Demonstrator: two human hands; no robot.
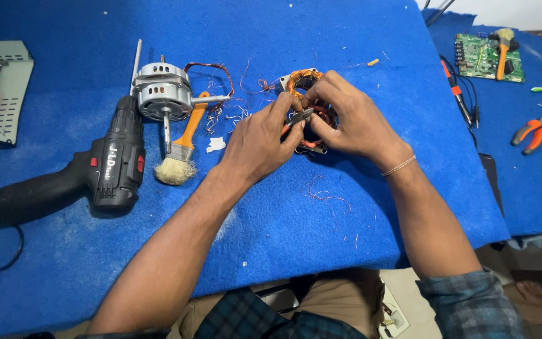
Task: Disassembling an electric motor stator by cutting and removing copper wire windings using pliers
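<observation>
1. Near edge: blue worktop (296, 238) with loose copper wire scraps (324, 196), so some winding looks already pulled out.
2. Left hand (260, 141) clamped on small pliers (298, 117), tips at the coil.
3. Right hand (352, 119) gripping the motor coil (302, 80), mid-worktop, far from the body.
4. Copper windings remain on the coil, so stripping looks partly done.
5. Left: motor (163, 93), brush (183, 147), drill (105, 169), all untouched.
</observation>
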